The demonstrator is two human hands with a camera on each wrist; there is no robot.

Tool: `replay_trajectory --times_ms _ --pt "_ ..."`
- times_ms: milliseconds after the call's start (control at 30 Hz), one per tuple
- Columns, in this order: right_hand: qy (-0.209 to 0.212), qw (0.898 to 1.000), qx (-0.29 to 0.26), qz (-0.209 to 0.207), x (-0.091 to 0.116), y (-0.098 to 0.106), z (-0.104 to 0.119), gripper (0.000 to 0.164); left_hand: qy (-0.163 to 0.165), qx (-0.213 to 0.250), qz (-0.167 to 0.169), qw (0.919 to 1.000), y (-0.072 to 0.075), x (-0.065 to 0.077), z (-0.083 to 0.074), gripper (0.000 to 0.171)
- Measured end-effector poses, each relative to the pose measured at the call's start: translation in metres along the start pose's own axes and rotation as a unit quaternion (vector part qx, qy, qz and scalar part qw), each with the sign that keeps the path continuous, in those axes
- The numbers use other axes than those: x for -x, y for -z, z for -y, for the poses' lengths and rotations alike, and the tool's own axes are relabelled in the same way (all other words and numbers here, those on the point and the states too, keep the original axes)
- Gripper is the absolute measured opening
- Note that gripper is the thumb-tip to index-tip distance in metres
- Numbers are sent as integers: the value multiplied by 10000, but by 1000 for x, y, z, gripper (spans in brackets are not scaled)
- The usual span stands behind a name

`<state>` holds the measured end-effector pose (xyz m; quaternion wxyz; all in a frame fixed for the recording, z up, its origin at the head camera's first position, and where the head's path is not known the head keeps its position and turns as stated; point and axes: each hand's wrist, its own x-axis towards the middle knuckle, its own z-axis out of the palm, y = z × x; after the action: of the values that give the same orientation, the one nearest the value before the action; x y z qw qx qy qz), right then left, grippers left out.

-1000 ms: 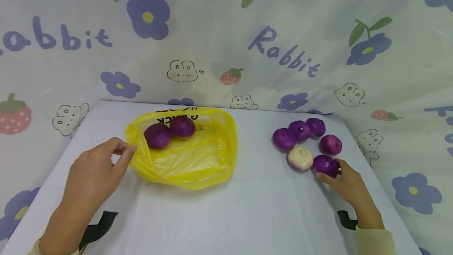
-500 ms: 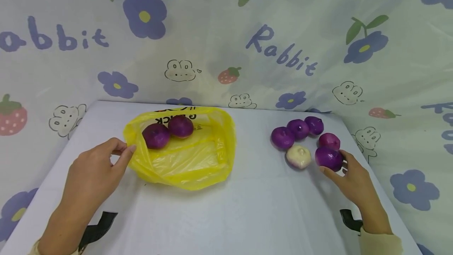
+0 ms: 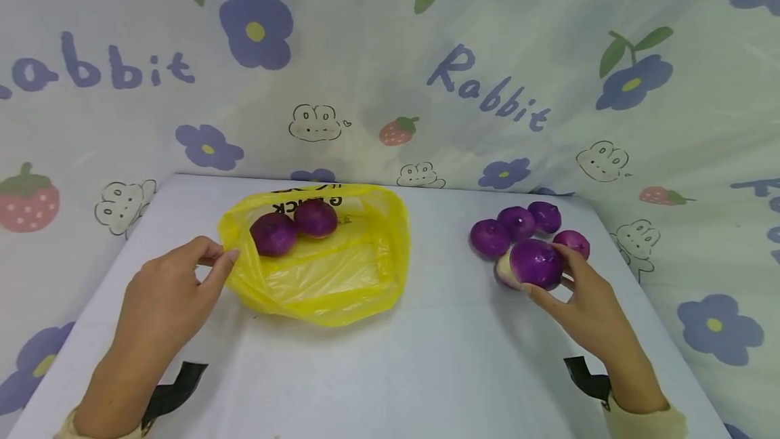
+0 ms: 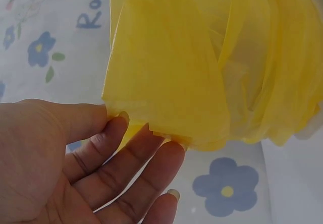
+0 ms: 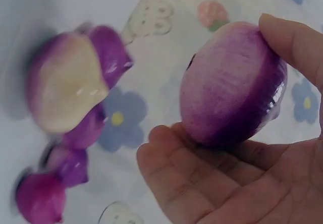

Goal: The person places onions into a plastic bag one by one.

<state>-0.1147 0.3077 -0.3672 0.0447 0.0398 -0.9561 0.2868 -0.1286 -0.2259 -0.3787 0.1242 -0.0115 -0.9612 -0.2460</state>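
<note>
My left hand (image 3: 167, 303) pinches the left rim of a yellow plastic bag (image 3: 397, 256) between thumb and fingers; the left wrist view shows the bag's edge (image 4: 166, 72) at the fingertips. The bag's mouth gapes, and two purple onions (image 3: 274, 234) lie inside at its left back. On the right, my right hand (image 3: 597, 310) grips a glossy purple onion (image 3: 537, 265) with thumb and fingers. It is raised in front of a pale, cream-topped onion (image 3: 504, 273), partly hiding it. In the right wrist view the held onion (image 5: 232, 85) shows a paler purple face, apart from the others.
Behind the held onion, several purple onions (image 3: 489, 238) lie clustered on the white table cover (image 3: 390, 378), with a redder one (image 3: 573, 242) at the right. A printed curtain (image 3: 365, 53) with flowers and rabbits rises behind the table. Black straps (image 3: 588, 378) show at both wrists.
My right hand has lifted the purple onion off the table and carried it left, over the pale onion. The left hand keeps its pinch on the bag rim.
</note>
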Motion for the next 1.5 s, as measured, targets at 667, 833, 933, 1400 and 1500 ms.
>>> replay_trajectory --times_ms 667,833,933,1400,1500 --pt "752 9936 -362 758 -16 -21 80 86 0 -18 -31 10000 2 -2 0 23" --pt "834 9932 -206 784 -17 -24 91 90 -13 -18 -75 10000 2 -2 0 22" --pt "891 9927 -57 806 -17 -26 98 90 -27 4 -89 10000 2 -2 1 21" --pt "1142 9888 108 953 -33 -48 115 91 -12 26 4 10000 1 -2 1 24" --pt "1227 9873 95 1001 -34 -52 118 94 -37 37 -8 10000 1 -2 1 23"
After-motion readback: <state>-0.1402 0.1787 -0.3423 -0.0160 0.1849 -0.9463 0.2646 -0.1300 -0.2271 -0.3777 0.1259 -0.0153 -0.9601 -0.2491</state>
